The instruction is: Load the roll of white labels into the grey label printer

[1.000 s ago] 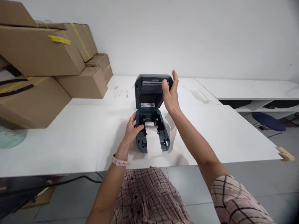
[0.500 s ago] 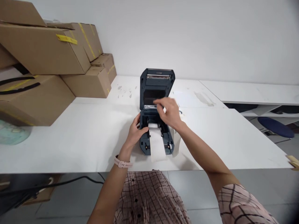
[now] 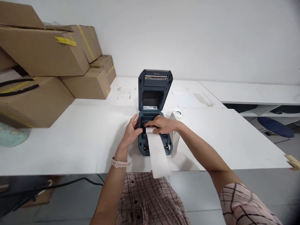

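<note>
A dark label printer (image 3: 155,144) stands on the white table with its lid (image 3: 153,83) raised. A small roll of white labels (image 3: 150,129) lies inside, and its loose strip (image 3: 159,156) hangs out over the front, past the table edge. My left hand (image 3: 130,131) grips the printer's left side, thumb over the rim and fingers along the outside. Inside the printer, my right hand (image 3: 162,124) has its fingers and thumb around the label roll; the fingertips are partly hidden.
Another white roll (image 3: 178,113) stands right of the printer, its strip trailing forward. Cardboard boxes (image 3: 42,51) are stacked at the left against the wall. A pale green plastic-like item (image 3: 12,132) sits at the left edge. A blue stool (image 3: 275,126) is at the right.
My right hand has come down from above the printer onto the label roll inside. The loose strip now reaches farther out at the front. My left hand stays at the printer's side.
</note>
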A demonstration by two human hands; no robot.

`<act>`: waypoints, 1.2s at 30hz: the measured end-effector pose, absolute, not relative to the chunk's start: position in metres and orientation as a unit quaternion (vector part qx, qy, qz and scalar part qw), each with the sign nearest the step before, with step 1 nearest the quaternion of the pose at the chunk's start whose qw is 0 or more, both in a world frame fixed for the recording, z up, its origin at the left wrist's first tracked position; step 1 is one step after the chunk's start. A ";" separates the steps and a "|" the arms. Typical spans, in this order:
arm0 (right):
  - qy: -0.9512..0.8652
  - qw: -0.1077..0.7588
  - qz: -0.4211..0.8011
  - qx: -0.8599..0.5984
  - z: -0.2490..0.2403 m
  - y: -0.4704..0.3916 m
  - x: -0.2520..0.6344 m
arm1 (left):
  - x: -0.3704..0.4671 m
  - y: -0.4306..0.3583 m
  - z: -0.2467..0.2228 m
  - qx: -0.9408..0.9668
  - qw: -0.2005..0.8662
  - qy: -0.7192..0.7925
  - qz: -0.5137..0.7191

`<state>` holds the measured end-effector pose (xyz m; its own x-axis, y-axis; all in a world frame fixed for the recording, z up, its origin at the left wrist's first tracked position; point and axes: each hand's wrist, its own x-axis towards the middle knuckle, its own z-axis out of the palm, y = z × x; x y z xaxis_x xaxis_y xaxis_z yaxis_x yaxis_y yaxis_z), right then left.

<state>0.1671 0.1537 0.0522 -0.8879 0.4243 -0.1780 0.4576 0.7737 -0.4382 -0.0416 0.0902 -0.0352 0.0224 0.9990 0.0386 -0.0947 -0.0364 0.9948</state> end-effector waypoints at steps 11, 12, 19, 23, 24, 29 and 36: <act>0.745 -0.372 -0.485 0.267 0.020 0.095 0.333 | -0.041 0.088 -0.034 0.504 0.510 0.459 0.524; 0.727 -0.386 -0.479 0.305 0.012 0.089 0.346 | -0.041 0.088 -0.034 0.504 0.510 0.460 0.524; 0.587 -0.391 -0.532 0.470 -0.034 0.101 0.361 | -0.042 0.089 -0.037 0.512 0.499 0.455 0.532; 0.548 -0.440 -0.521 0.485 -0.053 0.126 0.347 | -0.041 0.087 -0.032 0.503 0.503 0.464 0.528; 0.548 -0.437 -0.520 0.488 -0.056 0.130 0.345 | -0.040 0.086 -0.030 0.501 0.502 0.467 0.527; 0.553 -0.431 -0.522 0.485 -0.059 0.130 0.353 | -0.040 0.085 -0.028 0.508 0.494 0.478 0.519; 0.591 -0.427 -0.486 0.482 -0.033 0.154 0.362 | -0.042 0.088 -0.032 0.523 0.489 0.472 0.515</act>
<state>0.3619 0.1536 -0.0329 -0.1697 0.9848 0.0358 0.1544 0.0624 -0.9860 -0.0417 0.0880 -0.0322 0.0240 0.9967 0.0775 -0.0110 -0.0772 0.9970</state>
